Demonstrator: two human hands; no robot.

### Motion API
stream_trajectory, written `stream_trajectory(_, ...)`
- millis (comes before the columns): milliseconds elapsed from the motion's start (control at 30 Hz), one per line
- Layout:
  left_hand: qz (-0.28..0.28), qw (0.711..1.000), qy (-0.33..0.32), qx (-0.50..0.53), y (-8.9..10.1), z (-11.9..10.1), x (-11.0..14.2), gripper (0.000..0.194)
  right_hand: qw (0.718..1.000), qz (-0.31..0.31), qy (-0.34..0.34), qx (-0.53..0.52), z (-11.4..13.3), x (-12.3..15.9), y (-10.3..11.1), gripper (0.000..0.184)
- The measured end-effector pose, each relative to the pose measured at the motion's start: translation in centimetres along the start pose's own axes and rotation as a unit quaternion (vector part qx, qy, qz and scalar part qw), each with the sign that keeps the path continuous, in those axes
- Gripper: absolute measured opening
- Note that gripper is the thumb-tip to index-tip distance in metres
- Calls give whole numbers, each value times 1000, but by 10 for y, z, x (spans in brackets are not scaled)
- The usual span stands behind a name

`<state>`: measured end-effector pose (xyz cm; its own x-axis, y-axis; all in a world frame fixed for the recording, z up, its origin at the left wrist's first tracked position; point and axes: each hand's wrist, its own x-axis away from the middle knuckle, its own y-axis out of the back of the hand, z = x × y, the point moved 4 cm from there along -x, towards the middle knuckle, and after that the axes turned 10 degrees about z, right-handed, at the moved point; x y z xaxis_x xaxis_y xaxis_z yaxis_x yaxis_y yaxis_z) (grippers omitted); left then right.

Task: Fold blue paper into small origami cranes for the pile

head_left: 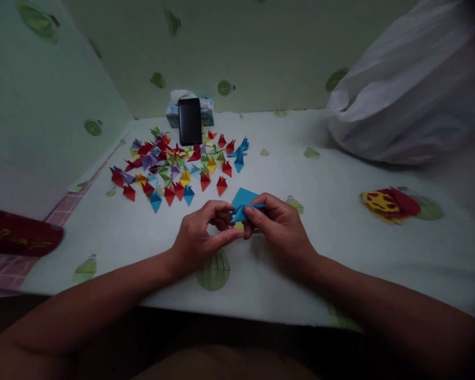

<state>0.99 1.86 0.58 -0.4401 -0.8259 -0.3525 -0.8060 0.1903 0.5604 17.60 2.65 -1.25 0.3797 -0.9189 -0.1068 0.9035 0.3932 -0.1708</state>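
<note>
Head view: the right hand (281, 224) pinches a blue folded piece (241, 212) between thumb and fingers above the surface (301, 264), apparently to keep its creased layers together. The left hand (203, 227) is curved at the piece's left tip, thumb apart from forefinger; dim light leaves contact there uncertain. Just beyond lies a flat blue sheet (243, 194). Pointed, crisp-edged paper figures (169, 196) cluster ahead. A glossy dark phone (190, 121) leans on a tissue box (208, 111), presumably for support. A creased white bag (411, 95) bulges at right.
</note>
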Motion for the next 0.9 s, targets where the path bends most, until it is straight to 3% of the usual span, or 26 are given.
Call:
stream_trajectory(167,-18,998,53,20,1,2,1,13,1000,10,2,17,2,1,-2,21)
stream_trajectory(300,-13,997,63,35,2,2,1,9,1000,18,0,18,4,2,-4,19)
stream_trajectory(533,-12,999,-2,-36,2,-1,1,14,1000,17,-1,11,2,3,-3,21)
stream_trajectory(733,1,998,21,-59,1,1,1,15,1000,16,-14,-1,-2,3,-2,23)
stream_trajectory(900,-7,992,-35,-120,2,-5,1,19,1000,17,-14,-11,-5,3,-2,24)
